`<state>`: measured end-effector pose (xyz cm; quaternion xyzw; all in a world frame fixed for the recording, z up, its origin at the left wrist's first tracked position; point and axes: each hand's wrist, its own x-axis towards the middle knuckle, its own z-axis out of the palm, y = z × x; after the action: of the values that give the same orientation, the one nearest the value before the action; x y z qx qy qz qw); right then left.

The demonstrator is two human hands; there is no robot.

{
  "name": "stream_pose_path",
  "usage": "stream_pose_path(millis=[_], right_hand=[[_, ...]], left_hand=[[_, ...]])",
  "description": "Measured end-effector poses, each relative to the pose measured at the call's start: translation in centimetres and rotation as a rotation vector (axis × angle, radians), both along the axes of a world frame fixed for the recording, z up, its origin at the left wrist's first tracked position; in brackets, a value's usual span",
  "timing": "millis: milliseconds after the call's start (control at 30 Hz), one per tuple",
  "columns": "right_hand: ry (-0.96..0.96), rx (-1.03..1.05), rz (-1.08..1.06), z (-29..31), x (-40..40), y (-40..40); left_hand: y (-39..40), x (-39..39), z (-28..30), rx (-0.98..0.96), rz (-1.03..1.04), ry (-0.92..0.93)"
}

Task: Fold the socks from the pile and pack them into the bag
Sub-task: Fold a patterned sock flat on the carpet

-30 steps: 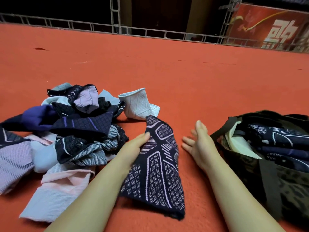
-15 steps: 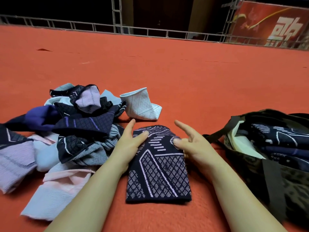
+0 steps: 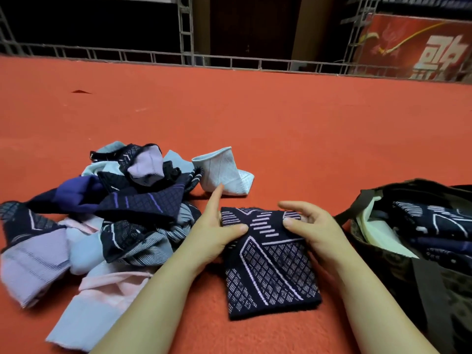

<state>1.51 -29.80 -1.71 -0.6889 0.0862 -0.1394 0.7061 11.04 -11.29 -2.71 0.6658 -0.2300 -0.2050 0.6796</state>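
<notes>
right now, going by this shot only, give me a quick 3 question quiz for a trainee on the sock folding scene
1. True or false: the dark patterned sock between the hands lies on the red carpet, not in the bag.
2. Multiple choice: the pale blue sock lying apart from the pile sits A) inside the bag, B) on the carpet beyond the hands, C) under the left hand.
3. Fill in: the right hand pinches the sock's ____ corner, on the side nearer the bag.

Key
1. True.
2. B.
3. Far: thumb on top, fingers curled at the far edge.
</notes>
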Motion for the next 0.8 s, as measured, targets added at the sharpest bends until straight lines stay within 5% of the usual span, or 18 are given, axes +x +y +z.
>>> stream_pose_path(millis=[267,467,600,800], right_hand=[[-0.246,-0.492,-0.267,6.3,2.1,-1.6],[0.075,-0.667,-0.292,0.5,-3.0,0.7],[0.234,-0.944,-0.294,-1.8,-6.1,2.2],[0.176,-1.143,-0.225,-3.5,-7.5,1.7]], left_hand=[[-2.9,5.7,7.7,0.101,0.067,-0.413],[-0.6,1.4,1.6,0.679,-0.023,-0.68],[1.3,-0.1,-2.7,0.683,-0.103,-0.695],[1.7,-0.8,-3.5,0.6,-0.077,-0.77]])
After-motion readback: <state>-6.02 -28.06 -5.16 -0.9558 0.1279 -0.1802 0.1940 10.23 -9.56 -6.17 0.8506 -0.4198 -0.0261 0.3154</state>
